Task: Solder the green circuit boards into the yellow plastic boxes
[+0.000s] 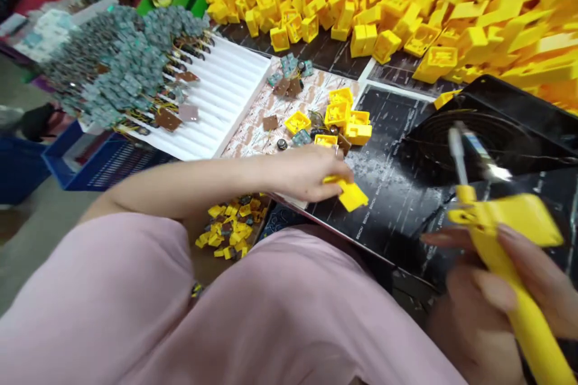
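At the front edge of the board, my left hand is closed on a small flat yellow plastic piece. My right hand, blurred at the lower right, grips a yellow tool that looks like a glue gun. A pale, translucent rod sticks out of its far end, and a flat yellow part juts sideways. Just beyond my left hand lie several yellow housings, one holding wired parts. Green circuit boards, brown squares and a round black part are scattered on the patterned sheet.
A large heap of yellow housings covers the back. Wired circuit boards pile on a white ridged tray at left. A black tray stands at right. Below are a blue crate and more yellow pieces.
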`<state>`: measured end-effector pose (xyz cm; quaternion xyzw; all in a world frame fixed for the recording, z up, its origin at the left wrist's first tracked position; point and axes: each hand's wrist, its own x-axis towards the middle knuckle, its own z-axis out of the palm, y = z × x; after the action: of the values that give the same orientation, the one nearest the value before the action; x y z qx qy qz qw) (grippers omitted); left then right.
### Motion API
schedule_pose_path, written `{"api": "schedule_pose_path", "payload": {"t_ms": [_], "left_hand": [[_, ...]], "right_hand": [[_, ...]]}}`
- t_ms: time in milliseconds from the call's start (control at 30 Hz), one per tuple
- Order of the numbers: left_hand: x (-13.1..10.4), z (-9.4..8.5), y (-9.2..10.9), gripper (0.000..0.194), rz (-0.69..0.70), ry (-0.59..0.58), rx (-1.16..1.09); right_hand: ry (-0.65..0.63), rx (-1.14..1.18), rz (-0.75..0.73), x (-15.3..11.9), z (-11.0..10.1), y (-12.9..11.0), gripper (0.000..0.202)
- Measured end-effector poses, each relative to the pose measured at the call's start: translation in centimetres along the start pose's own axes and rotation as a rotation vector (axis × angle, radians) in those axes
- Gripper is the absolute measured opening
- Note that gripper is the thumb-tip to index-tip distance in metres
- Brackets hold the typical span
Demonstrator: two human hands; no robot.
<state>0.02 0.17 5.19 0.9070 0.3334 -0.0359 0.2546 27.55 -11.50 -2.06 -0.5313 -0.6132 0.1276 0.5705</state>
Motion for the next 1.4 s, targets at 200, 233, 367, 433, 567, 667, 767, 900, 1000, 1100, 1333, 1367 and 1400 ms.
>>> {"api": "schedule_pose_path", "payload": {"t_ms": [200, 233, 367, 433, 567, 667, 767, 900, 1000, 1100, 1333, 1367, 1400], "left_hand": [[-2.6, 7.0, -1.7, 0.06, -0.048, 0.279, -0.192], [-3.1, 7.3, -2.1, 0.057, -0.042, 0.313, -0.167], [-4.6, 7.6, -2.7, 0.039, -0.046, 0.396, 0.049], [-5.1, 7.8, -2.7, 0.039, -0.037, 0.444, 0.172], [-5.8, 8.2, -2.8, 0.05, 0.049, 0.477, 0.278], [-6.1, 8.0, -3.5, 0.046, 0.046, 0.493, 0.323], [-6.3, 7.3, -4.4, 0.039, 0.136, 0.398, 0.318], [-6.8, 7.6, -4.1, 0.047, 0.246, 0.441, 0.355], [-6.6, 9.4, -2.4, 0.053, 0.003, 0.602, 0.341], [-5.7, 11.3, -1.1, 0.058, -0.176, 0.652, 0.349], [-8.2, 10.6, -3.3, 0.035, -0.155, 0.856, 0.264], [-9.4, 10.2, -4.2, 0.031, -0.265, 0.902, 0.262], [-10.5, 9.8, -5.2, 0.027, -0.387, 0.934, 0.271]], "right_hand": [[-0.415, -0.138, -0.319, 0.9, 3.4, -0.4, 0.032], [-0.418, -0.141, -0.314, 0.9, 3.7, -0.4, 0.039], [-0.441, -0.133, -0.29, -0.1, 5.2, -0.8, 0.074], [-0.464, -0.161, -0.31, -0.7, 6.2, -1.1, 0.077], [-0.516, -0.267, -0.392, -1.6, 8.2, -1.7, 0.074], [-0.561, -0.285, -0.41, -1.5, 8.7, -1.6, 0.063], [-0.686, -0.221, -0.382, -0.4, 7.5, -1.2, 0.052], [-0.766, -0.201, -0.424, 1.1, 5.5, -0.7, 0.059], [-0.58, -0.37, -0.428, 0.6, 5.7, -0.6, 0.074], [-0.493, -0.517, -0.433, -0.5, 7.0, -0.6, 0.076], [-0.616, -0.308, -0.369, 0.4, 6.9, -0.5, 0.067], [-0.595, -0.304, -0.352, 0.6, 6.7, -0.6, 0.07], [-0.556, -0.299, -0.346, 0.7, 6.6, -0.8, 0.074]]}}
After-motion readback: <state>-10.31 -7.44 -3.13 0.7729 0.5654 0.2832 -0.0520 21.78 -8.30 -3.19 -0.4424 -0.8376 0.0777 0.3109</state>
